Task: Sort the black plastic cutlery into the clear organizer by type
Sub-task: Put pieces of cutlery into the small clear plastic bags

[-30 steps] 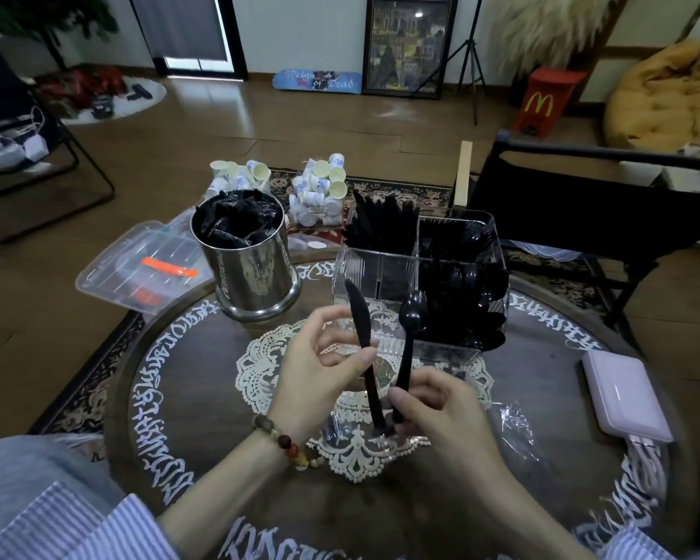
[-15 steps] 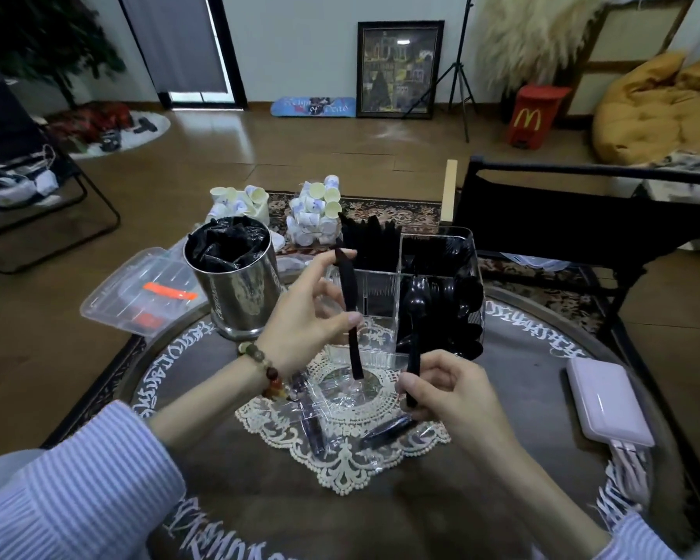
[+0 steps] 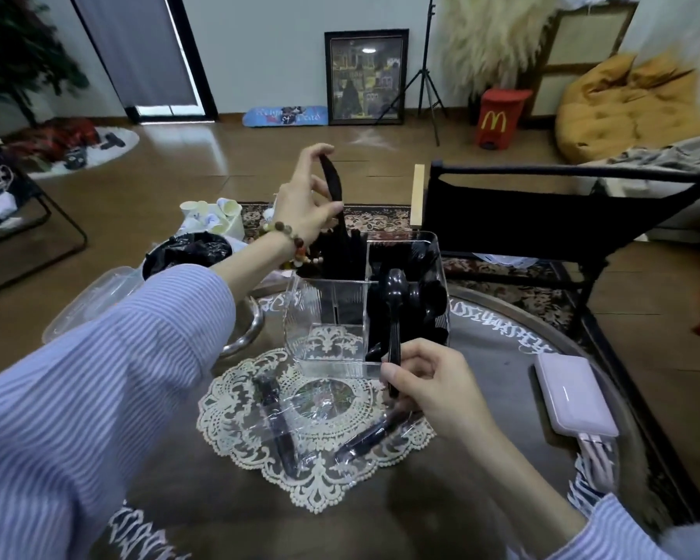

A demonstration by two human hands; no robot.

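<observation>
The clear organizer (image 3: 324, 353) stands on the round table, its far left compartment full of black knives and its right side full of black spoons. My left hand (image 3: 304, 196) pinches a black knife (image 3: 334, 187) upright above the far left compartment, its lower end among the knives there. My right hand (image 3: 425, 381) grips the handle of a black spoon (image 3: 395, 293) in front of the organizer, bowl up. Two wrapped cutlery packs (image 3: 275, 422) (image 3: 368, 436) lie on the lace doily (image 3: 239, 438).
A steel bin with a black liner (image 3: 186, 252) stands at the left, partly behind my sleeve. A clear plastic lid (image 3: 98, 293) and paper cups (image 3: 215, 216) lie beyond it. A pink case (image 3: 574, 398) rests at the table's right. A black chair (image 3: 542, 220) stands behind.
My left hand has carried the knife up and away to the far left compartment. My right hand with the spoon has stayed in front of the organizer.
</observation>
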